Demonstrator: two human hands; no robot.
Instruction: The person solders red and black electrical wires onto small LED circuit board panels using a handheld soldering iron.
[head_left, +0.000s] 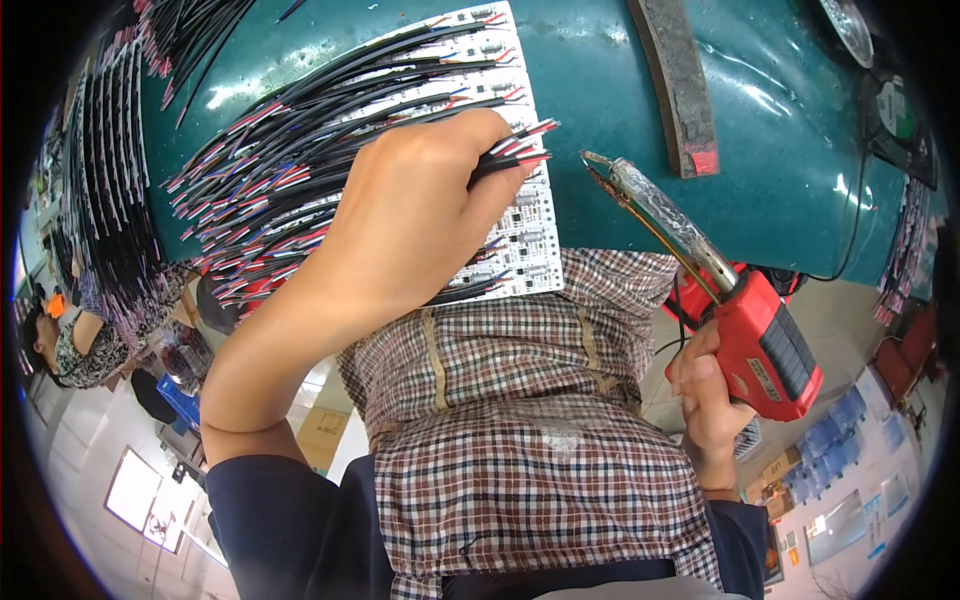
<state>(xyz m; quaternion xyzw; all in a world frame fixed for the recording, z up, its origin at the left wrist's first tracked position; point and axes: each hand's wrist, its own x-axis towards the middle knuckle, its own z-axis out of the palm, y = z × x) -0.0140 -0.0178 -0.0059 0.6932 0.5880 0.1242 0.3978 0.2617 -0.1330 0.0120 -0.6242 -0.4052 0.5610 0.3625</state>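
Already many black wires [270, 160] lie attached across the white circuit board [520, 240] at the bench's [620, 130] near edge; the left hand [420, 215] pinches one wire, while the right hand [705, 395] clenches the soldering gun [745, 320] (tip short of the board), joint pending.

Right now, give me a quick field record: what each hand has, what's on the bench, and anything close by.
left hand: pinching a black wire with stripped red-tipped ends, resting on the white circuit board panel
right hand: gripping the red soldering gun, tip raised beside the panel, not touching it
wires on panel: many black leads fanned out across it, to the left
bench: teal surface
grey bar: lying on the bench, beyond the gun
another person: far left edge
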